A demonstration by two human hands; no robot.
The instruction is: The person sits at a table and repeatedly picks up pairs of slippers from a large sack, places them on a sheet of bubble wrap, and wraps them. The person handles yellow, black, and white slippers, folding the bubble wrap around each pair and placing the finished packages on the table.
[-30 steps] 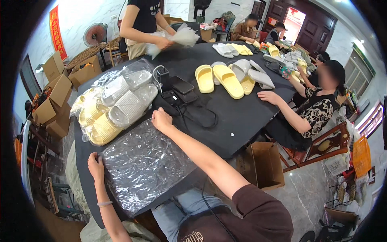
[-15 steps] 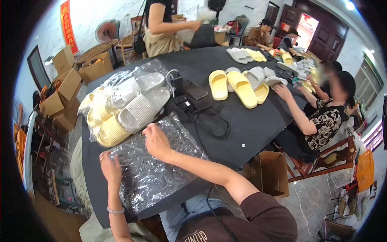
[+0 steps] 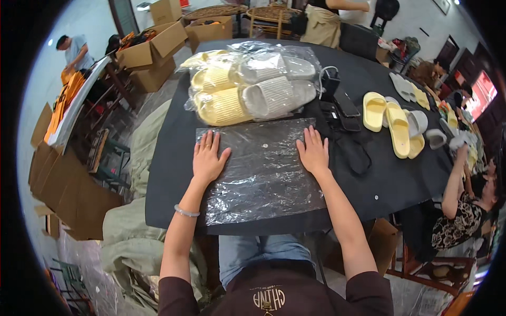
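Observation:
A clear plastic bag (image 3: 258, 174) lies flat on the black-covered table in front of me, a small white round spot showing near its upper middle. My left hand (image 3: 209, 158) rests palm down on the bag's left side, fingers stretched out. Flat on its right side is my right hand (image 3: 314, 151), fingers extended too. Neither hand grips anything. Just beyond the bag, yellow slippers (image 3: 224, 107) and grey slippers (image 3: 269, 97) lie side by side, wrapped in clear plastic.
Black devices with cables (image 3: 345, 108) sit right of the wrapped slippers. Loose yellow slides (image 3: 398, 129) and grey ones lie farther right, where a co-worker (image 3: 458, 221) sits. Open cardboard boxes (image 3: 153, 50) stand at far left; greenish cloth (image 3: 150, 152) hangs beside the table's left edge.
My right hand has moved from the bag's upper edge to its right side and opened flat. My left hand now lies flat on the left side. The head view has turned left.

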